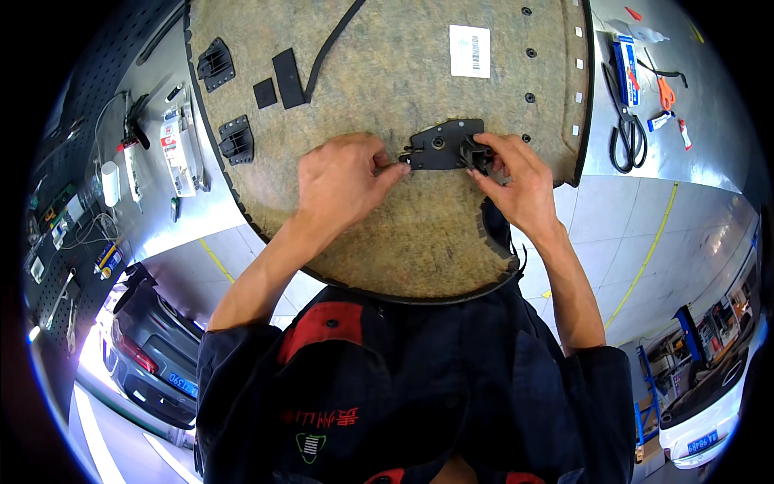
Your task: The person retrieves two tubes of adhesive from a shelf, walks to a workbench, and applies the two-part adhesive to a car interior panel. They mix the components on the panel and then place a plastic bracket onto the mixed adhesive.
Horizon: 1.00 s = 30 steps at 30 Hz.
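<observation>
A large brown fibre-backed panel [387, 218] with a dark edge lies before me on a metal bench. On it sits a flat black mounting plate [439, 145] with a round hole. My left hand [343, 177] is pinched at the plate's left end, against a small dark piece too small to make out. Between thumb and fingers, my right hand [520, 179] grips a black plastic bracket [474, 153] at the plate's right end. Whether the bracket is fixed to the plate I cannot tell.
Two black brackets [236, 140] and foam strips [289, 78] lie on the panel's left. To the right are black scissors [626, 133], orange-handled scissors [666, 93] and small tubes. A caulking gun [131, 157] lies left. Cars [153, 347] stand behind.
</observation>
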Tool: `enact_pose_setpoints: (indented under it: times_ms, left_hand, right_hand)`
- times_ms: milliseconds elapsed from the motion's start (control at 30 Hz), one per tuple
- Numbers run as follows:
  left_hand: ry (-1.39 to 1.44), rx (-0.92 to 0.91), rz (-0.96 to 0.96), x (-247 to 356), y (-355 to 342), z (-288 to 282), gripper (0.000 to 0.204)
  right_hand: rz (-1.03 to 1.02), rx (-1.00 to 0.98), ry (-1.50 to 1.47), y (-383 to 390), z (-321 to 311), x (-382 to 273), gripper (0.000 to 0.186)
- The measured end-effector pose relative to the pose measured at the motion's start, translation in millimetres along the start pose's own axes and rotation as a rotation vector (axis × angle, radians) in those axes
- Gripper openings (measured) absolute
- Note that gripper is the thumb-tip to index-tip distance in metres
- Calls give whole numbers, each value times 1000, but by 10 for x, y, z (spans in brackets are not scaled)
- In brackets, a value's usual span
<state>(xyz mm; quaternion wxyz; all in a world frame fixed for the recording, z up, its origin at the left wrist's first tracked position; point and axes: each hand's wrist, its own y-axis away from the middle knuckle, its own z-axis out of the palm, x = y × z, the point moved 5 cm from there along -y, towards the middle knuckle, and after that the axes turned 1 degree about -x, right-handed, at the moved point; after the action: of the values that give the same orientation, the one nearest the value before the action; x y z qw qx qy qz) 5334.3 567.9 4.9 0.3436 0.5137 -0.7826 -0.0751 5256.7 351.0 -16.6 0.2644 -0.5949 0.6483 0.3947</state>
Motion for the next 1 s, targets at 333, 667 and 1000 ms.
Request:
enact_pose_setpoints:
  times_ms: [333,667,1000]
  left_hand:
    - [-86,223,498,358,-138,-35,28]
    - [-170,124,569,351,-191,53,36]
    - [-177,158,535,318,-149,67,37]
  right_hand:
    - [-24,-10,73,19,-19,7,46]
    - [-59,-1,55,27,-16,52,50]
    - [-78,-2,78,-6,-39,-4,48]
